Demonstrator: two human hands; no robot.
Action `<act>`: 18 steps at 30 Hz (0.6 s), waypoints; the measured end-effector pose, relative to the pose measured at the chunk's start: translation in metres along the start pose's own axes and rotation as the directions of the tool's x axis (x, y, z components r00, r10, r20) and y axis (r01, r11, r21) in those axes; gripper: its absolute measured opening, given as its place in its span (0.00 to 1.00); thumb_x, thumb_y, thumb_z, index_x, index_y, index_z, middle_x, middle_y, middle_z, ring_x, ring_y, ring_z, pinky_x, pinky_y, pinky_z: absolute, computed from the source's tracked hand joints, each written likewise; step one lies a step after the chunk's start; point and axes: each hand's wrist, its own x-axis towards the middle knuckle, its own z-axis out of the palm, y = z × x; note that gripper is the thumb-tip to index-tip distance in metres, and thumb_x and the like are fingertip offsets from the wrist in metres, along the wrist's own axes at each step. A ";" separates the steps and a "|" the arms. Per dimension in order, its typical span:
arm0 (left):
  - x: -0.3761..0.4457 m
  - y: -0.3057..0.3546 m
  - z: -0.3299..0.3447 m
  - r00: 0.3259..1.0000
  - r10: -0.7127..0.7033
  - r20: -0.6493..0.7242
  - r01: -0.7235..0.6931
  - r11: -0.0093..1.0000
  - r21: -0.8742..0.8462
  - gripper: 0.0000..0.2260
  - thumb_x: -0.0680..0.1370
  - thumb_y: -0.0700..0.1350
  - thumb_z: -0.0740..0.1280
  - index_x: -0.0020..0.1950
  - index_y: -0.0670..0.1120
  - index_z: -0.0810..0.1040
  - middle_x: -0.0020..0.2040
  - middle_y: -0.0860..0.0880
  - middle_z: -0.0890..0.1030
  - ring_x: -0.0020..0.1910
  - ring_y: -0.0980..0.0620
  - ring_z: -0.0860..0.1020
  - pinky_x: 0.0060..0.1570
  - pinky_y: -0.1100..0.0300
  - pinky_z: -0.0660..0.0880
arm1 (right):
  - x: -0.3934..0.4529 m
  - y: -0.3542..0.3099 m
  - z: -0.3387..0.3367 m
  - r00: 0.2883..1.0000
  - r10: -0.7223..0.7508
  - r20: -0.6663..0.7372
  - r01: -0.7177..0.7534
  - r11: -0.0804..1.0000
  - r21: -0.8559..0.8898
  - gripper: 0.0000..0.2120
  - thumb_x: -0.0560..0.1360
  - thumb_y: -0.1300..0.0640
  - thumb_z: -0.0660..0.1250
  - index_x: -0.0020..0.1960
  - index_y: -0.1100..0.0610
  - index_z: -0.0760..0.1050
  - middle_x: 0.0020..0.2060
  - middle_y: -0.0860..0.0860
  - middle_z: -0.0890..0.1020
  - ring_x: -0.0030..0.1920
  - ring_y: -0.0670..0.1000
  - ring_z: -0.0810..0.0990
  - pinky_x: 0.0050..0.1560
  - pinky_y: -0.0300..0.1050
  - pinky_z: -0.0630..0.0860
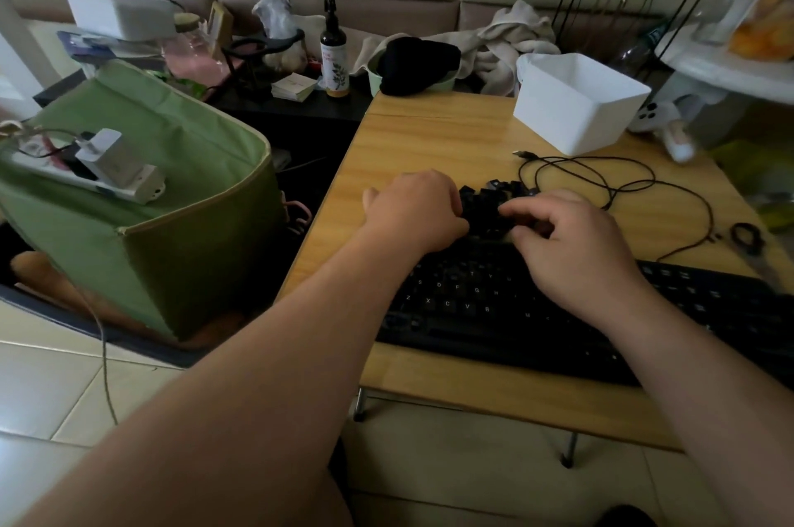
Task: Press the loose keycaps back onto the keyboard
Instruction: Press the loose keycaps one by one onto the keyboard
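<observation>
Since the loose keycaps point(494, 191) sit in a small dark heap just beyond the far edge of the keyboard point(558, 311), both of my hands are over there at the pile. My left hand point(414, 210) is curled, fingers tucked down at the near left of the heap; I cannot tell if it has hold of a cap. My right hand point(571, 234) has its fingers bent in toward the thumb at the heap's right side, perhaps pinching a cap, though the dark hides it. I judge the caps light, hard and a little slick, best taken by two opposite sides, then pushed straight down on the flat top; the stems underneath could snap if forced crooked. Right of the keyboard's far edge a thin black cable point(618, 187) loops across the table point(429, 131), close enough to snag my right wrist. Beyond the heap stands a white tub point(575, 105), well apart, and scissors point(749, 243) lie near the keyboard's far right corner.
</observation>
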 end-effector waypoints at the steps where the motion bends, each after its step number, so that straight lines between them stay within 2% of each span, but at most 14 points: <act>1: 0.001 0.002 0.001 1.000 -0.010 -0.011 0.010 1.000 0.014 0.06 0.76 0.55 0.72 0.52 0.59 0.81 0.52 0.54 0.81 0.53 0.50 0.75 0.72 0.36 0.63 | 0.001 0.000 0.000 1.000 -0.006 -0.006 0.006 1.000 0.003 0.14 0.79 0.59 0.69 0.60 0.45 0.84 0.52 0.39 0.77 0.47 0.35 0.74 0.45 0.24 0.63; 4: 0.003 0.005 0.000 0.999 -0.026 -0.019 0.026 0.999 0.019 0.06 0.76 0.54 0.73 0.51 0.58 0.82 0.52 0.55 0.80 0.52 0.51 0.75 0.69 0.39 0.67 | 0.002 0.000 -0.002 1.000 -0.016 -0.020 0.017 0.999 0.028 0.13 0.79 0.58 0.69 0.59 0.44 0.84 0.51 0.37 0.77 0.47 0.31 0.74 0.44 0.21 0.64; 6: 0.003 0.003 -0.004 0.999 -0.033 -0.007 0.033 0.999 -0.030 0.05 0.75 0.54 0.74 0.49 0.57 0.82 0.49 0.56 0.80 0.49 0.52 0.77 0.64 0.43 0.73 | 0.001 0.002 -0.003 1.000 -0.019 -0.021 0.020 0.999 0.049 0.13 0.78 0.59 0.69 0.59 0.44 0.84 0.50 0.37 0.77 0.47 0.31 0.74 0.44 0.20 0.65; 8: 0.002 -0.001 -0.011 0.999 -0.034 0.007 0.034 0.985 -0.167 0.04 0.74 0.53 0.75 0.47 0.57 0.82 0.46 0.56 0.82 0.46 0.53 0.80 0.51 0.51 0.80 | -0.001 0.003 -0.003 0.999 -0.029 -0.022 0.030 0.997 0.074 0.13 0.78 0.59 0.70 0.58 0.45 0.84 0.50 0.37 0.77 0.47 0.33 0.75 0.43 0.19 0.65; 9: 0.000 -0.002 -0.015 0.999 -0.036 0.012 0.038 0.959 -0.282 0.04 0.74 0.53 0.75 0.47 0.56 0.83 0.45 0.55 0.83 0.42 0.54 0.81 0.43 0.56 0.79 | -0.001 0.003 -0.003 0.999 -0.038 -0.025 0.040 0.995 0.090 0.13 0.78 0.59 0.70 0.59 0.45 0.84 0.49 0.38 0.78 0.47 0.35 0.76 0.43 0.20 0.66; 10: -0.003 -0.003 -0.018 0.999 -0.039 0.015 0.042 0.909 -0.415 0.04 0.75 0.52 0.76 0.47 0.56 0.83 0.44 0.54 0.84 0.38 0.56 0.80 0.38 0.59 0.77 | -0.001 0.002 -0.004 0.998 -0.053 -0.033 0.056 0.992 0.111 0.13 0.78 0.58 0.71 0.60 0.44 0.84 0.49 0.38 0.78 0.47 0.37 0.76 0.43 0.21 0.67; 11: -0.006 -0.003 -0.021 0.999 -0.042 0.028 0.050 0.835 -0.548 0.03 0.76 0.51 0.75 0.48 0.55 0.84 0.43 0.54 0.84 0.36 0.57 0.78 0.36 0.60 0.75 | -0.001 0.000 -0.005 0.997 -0.069 -0.044 0.075 0.987 0.139 0.14 0.78 0.56 0.72 0.61 0.44 0.83 0.49 0.39 0.79 0.47 0.37 0.77 0.45 0.22 0.68; 14: -0.017 0.002 -0.023 0.988 0.037 0.148 0.105 0.535 -0.839 0.03 0.81 0.45 0.71 0.53 0.47 0.83 0.41 0.50 0.82 0.39 0.54 0.76 0.40 0.58 0.74 | -0.002 -0.007 -0.006 0.990 -0.105 -0.094 0.126 0.960 0.251 0.18 0.76 0.51 0.75 0.65 0.42 0.81 0.48 0.41 0.82 0.47 0.41 0.80 0.48 0.31 0.75; 16: -0.022 0.005 -0.020 0.974 0.094 0.204 0.150 0.403 -0.903 0.04 0.83 0.41 0.68 0.55 0.44 0.82 0.42 0.47 0.80 0.40 0.53 0.76 0.40 0.60 0.75 | -0.003 -0.012 -0.006 0.979 -0.127 -0.162 0.169 0.944 0.284 0.17 0.75 0.53 0.77 0.63 0.44 0.82 0.46 0.42 0.83 0.46 0.43 0.82 0.48 0.33 0.77; 18: -0.023 0.005 -0.019 0.966 0.124 0.227 0.175 0.335 -0.926 0.05 0.84 0.40 0.66 0.56 0.43 0.82 0.42 0.47 0.80 0.38 0.55 0.77 0.40 0.62 0.76 | -0.002 -0.014 -0.004 0.964 -0.138 -0.228 0.200 0.939 0.279 0.15 0.73 0.57 0.78 0.59 0.47 0.84 0.46 0.42 0.84 0.45 0.43 0.82 0.48 0.35 0.79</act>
